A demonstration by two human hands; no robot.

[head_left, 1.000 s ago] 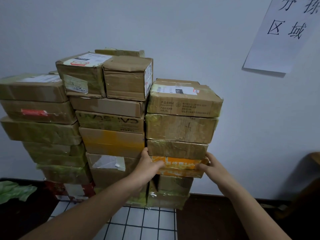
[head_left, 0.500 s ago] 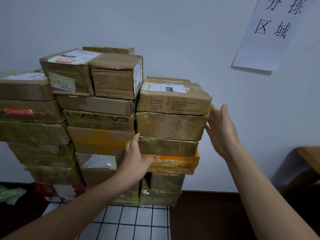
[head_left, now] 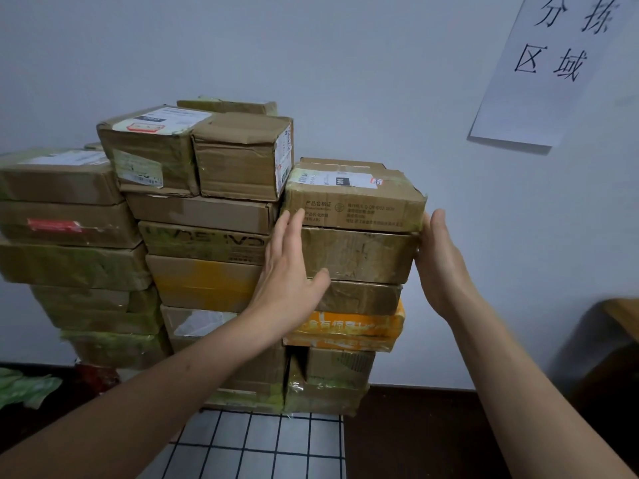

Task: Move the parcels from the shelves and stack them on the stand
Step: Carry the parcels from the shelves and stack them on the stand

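Three columns of taped cardboard parcels stand against the white wall on a white grid stand (head_left: 256,444). In the right column, a labelled top parcel (head_left: 356,198) lies on a flat brown parcel (head_left: 359,254), with an orange parcel (head_left: 349,330) lower down. My left hand (head_left: 287,271) lies flat with straight fingers against the left front of the flat brown parcel, thumb at its lower edge. My right hand (head_left: 439,261) presses with straight fingers against the right end of the same parcel, fingertips reaching the top parcel's corner.
The middle column (head_left: 207,243) and the left column (head_left: 65,243) crowd the left side. A paper sign (head_left: 553,63) hangs on the wall at upper right. Dark floor (head_left: 415,437) lies to the right, a wooden object (head_left: 622,316) at the right edge, green wrapping (head_left: 24,388) at far left.
Both hands rose from the orange parcel's level to the flat brown parcel. The right hand closed in onto its right end; the left moved up onto its front.
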